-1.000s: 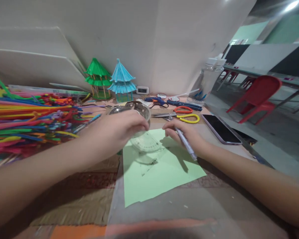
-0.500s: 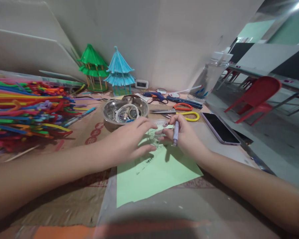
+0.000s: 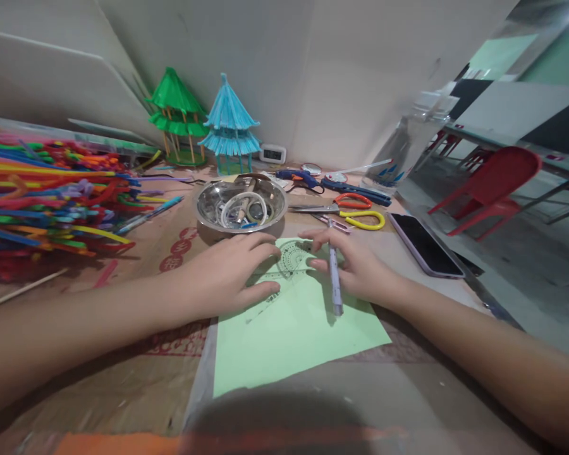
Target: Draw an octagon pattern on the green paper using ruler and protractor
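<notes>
The paper (image 3: 294, 344) is pale green, the pen (image 3: 334, 281) lilac, the protractor (image 3: 292, 258) black-marked.

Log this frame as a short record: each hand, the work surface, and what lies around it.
Left hand: open, palm down, fingers at the protractor's left side; exact contact unclear
Right hand: holding a pen between its fingers, beside the protractor
Protractor: clear, over the paper
Paper: light green, under both hands
Beyond hands: metal bowl, scissors
Right of paper: phone
Far left: pipe cleaners
</notes>
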Available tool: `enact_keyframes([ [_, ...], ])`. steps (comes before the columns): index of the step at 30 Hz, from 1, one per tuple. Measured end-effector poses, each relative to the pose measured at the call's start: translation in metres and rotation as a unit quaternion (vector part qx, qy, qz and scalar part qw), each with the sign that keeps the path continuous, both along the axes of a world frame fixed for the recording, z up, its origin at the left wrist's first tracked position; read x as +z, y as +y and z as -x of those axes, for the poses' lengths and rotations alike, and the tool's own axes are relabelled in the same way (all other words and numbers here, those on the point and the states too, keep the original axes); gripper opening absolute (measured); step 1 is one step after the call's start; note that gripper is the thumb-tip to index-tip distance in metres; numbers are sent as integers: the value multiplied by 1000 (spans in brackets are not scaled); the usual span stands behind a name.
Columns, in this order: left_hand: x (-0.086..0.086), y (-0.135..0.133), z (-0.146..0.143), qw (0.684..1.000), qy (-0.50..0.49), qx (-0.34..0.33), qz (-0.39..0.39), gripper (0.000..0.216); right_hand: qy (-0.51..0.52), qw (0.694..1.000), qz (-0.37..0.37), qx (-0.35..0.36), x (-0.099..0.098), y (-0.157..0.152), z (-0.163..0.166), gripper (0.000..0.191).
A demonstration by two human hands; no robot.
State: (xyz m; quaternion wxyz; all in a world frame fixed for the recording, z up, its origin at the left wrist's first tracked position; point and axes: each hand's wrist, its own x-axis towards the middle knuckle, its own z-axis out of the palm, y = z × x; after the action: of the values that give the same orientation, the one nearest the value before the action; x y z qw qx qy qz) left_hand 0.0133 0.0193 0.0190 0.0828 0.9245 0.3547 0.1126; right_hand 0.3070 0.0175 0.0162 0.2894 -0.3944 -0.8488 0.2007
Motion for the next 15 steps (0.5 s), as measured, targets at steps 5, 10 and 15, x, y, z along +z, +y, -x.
enact_keyframes([
  [5,3,-13,5,1000,16,5,10,62,-64,997,-22,23,-9,1,3,6],
  [10,10,-23,7,999,24,-13,40,41,-72,996,-40,15,-10,0,2,8],
  [15,14,-17,15,998,36,-6,49,29,-70,996,-42,26,-11,1,3,10],
])
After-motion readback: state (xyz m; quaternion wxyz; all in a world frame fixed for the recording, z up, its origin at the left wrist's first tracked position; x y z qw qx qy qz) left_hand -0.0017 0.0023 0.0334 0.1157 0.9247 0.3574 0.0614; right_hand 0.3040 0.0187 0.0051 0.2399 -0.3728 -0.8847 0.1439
